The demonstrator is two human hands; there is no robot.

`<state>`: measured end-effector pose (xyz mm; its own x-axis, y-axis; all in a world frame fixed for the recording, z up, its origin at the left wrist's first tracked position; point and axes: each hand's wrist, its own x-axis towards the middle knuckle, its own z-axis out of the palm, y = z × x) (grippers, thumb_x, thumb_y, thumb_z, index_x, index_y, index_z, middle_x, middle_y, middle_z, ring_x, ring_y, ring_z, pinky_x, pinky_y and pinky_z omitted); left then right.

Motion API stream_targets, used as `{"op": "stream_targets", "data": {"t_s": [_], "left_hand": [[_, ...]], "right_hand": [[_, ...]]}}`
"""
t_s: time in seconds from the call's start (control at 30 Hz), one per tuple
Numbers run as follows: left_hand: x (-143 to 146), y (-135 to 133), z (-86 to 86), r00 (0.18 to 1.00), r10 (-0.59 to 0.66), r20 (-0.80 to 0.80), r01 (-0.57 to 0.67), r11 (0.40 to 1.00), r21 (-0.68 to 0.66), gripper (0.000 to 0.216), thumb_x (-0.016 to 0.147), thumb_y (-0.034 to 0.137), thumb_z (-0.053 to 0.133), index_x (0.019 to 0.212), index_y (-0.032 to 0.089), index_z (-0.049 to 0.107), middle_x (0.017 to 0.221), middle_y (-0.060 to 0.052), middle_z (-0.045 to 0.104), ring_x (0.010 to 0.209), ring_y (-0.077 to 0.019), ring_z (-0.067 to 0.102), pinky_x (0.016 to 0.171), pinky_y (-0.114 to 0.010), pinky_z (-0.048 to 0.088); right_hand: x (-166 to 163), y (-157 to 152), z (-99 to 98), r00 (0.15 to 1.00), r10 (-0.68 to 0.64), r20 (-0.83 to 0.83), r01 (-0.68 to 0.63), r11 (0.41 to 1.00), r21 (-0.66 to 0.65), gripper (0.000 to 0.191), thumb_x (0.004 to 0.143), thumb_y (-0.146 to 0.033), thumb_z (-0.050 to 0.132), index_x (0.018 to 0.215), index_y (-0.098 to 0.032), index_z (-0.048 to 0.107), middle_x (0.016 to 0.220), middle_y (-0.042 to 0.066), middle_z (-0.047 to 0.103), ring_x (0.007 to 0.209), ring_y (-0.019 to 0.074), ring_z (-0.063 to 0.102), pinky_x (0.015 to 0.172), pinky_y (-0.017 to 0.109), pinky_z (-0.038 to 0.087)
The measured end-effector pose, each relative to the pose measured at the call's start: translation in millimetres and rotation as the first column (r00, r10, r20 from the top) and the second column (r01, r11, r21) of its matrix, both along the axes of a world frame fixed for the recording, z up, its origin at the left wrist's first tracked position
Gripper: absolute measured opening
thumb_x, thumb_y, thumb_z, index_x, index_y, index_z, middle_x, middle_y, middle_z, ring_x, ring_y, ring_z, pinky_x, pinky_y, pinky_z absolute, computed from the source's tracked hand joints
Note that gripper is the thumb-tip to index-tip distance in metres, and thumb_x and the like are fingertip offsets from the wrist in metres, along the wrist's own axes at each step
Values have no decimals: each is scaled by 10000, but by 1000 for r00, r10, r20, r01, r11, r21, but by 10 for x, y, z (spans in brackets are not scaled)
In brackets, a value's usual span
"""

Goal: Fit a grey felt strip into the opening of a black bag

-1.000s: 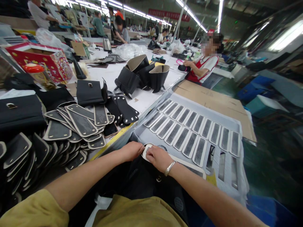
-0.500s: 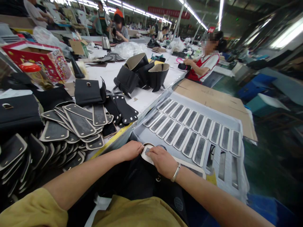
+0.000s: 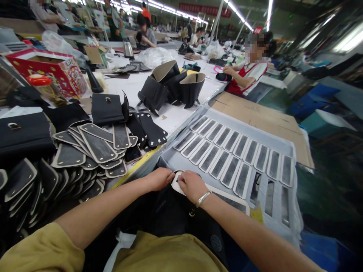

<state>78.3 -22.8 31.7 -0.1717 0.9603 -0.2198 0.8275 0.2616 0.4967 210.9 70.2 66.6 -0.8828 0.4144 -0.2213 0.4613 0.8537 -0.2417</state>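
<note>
A pale-edged panel (image 3: 177, 186) with a rounded end lies at the rim of a black bag piece (image 3: 172, 204) over my lap. My left hand (image 3: 161, 179) pinches the rim at the panel's left end, fingers pressed together. Curled over the panel's face, my right hand (image 3: 193, 186) presses on it with thumb and fingertips; what is under those fingertips is partly hidden. A small metal clasp (image 3: 192, 212) shows on the black material below my right wrist. Just right of that wrist lies another dark, pale-bordered panel (image 3: 231, 201).
Rows of pale-bordered strips (image 3: 219, 162) lie on a grey-covered board (image 3: 290, 147), with cardboard (image 3: 255, 113) behind. At left are piled dark panels (image 3: 98, 145) and black bags (image 3: 106, 107). Open bag bodies (image 3: 170, 85) stand on the white table (image 3: 124, 87). A co-worker (image 3: 249, 73) sits at right.
My right hand's fingers have drawn in from lying flatter on the panel to a more curled press. My left hand keeps its pinch. The whole view has shifted slightly.
</note>
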Motion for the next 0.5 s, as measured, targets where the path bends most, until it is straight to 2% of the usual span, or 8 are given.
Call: {"op": "stream_targets", "data": {"t_s": [0.33,0.5], "left_hand": [[8,30,-54,999,-49,-5,49,999,18,453,927,311,241,747,133,616,737,-93,643,695,-186,582,647,-261,402],[8,8,-33,999,-30,21,30,999,13,420,915,287,268,731,127,610,750,-103,643,731,-205,593,680,-283,416]], "right_hand": [[110,-171,-73,996,-5,-93,10,999,50,110,847,-187,469,796,-154,561,881,62,566,839,189,482,751,305,326],[196,-205,-161,988,95,-125,-81,990,111,137,863,-174,438,837,-147,570,917,81,559,851,203,463,755,331,330]]}}
